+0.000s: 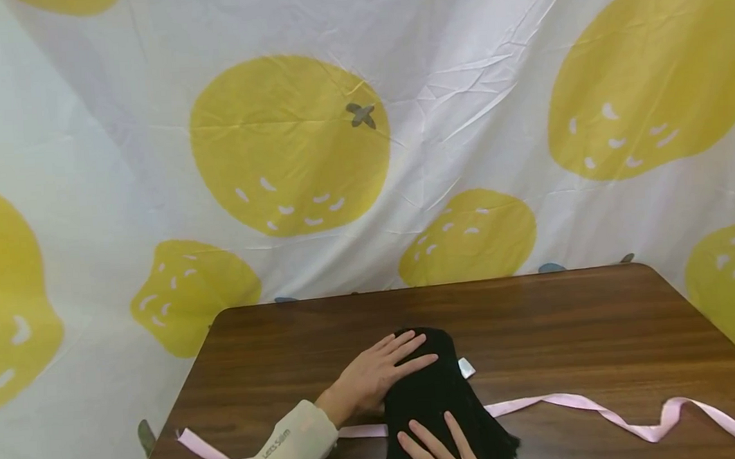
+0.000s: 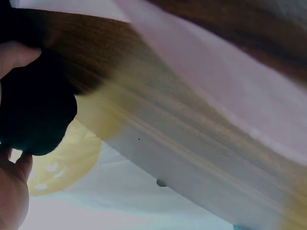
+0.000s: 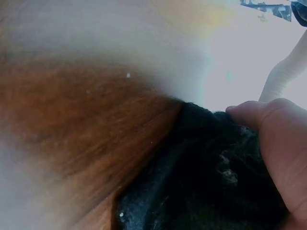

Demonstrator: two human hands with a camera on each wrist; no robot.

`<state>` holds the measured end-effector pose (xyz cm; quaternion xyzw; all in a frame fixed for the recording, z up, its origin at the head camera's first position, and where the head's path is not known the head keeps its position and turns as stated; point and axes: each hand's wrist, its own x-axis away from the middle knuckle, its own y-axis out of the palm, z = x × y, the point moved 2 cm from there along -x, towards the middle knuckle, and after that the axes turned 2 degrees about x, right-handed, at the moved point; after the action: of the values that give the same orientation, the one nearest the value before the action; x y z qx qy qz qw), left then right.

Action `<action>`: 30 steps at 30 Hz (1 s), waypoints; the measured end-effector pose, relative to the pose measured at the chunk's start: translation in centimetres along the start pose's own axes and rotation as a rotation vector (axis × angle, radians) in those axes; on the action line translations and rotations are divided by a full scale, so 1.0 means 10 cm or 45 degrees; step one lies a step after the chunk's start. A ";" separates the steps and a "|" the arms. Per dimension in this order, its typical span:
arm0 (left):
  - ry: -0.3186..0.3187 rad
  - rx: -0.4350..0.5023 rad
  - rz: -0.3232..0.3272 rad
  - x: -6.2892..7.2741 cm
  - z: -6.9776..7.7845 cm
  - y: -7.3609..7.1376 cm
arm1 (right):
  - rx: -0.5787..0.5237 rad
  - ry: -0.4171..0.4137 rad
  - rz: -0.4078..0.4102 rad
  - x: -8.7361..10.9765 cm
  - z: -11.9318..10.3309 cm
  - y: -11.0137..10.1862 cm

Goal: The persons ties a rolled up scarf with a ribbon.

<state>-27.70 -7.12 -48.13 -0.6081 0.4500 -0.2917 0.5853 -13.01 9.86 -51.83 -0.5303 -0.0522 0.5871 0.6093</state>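
A folded black cloth [image 1: 432, 389], with a ragged, fringe-like lower right corner, lies lengthwise on the table. From its right edge sticks out a small white tag [image 1: 466, 368]. My left hand [image 1: 384, 371] rests across the far part of the cloth, fingers spread and nearly straight. On the near part lies my right hand [image 1: 442, 454], fingers extended over the fabric; the bottom of the frame cuts it off. Beneath the cloth passes a pink ribbon [image 1: 570, 400], its middle hidden. Close up in the right wrist view, the black cloth [image 3: 206, 167] has pale lint next to the thumb.
The brown wooden table [image 1: 311, 336] has rounded far corners. Behind it hangs a white curtain [image 1: 448, 100] printed with yellow fruit. The ribbon's left end lies near the table's left edge; its wavy right part runs out of frame.
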 end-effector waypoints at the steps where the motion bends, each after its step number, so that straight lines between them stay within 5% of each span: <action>1: -0.001 0.001 -0.001 0.00 0.00 0.00 | 0.000 0.000 -0.002 0.00 0.00 0.00; 30: -0.092 -0.197 -0.115 0.07 0.09 -0.15 | -0.004 0.024 0.080 -0.04 -0.01 -0.06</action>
<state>-26.34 -7.43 -46.93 -0.6813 0.4219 -0.2601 0.5387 -12.69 9.64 -51.21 -0.5383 -0.0306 0.6008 0.5902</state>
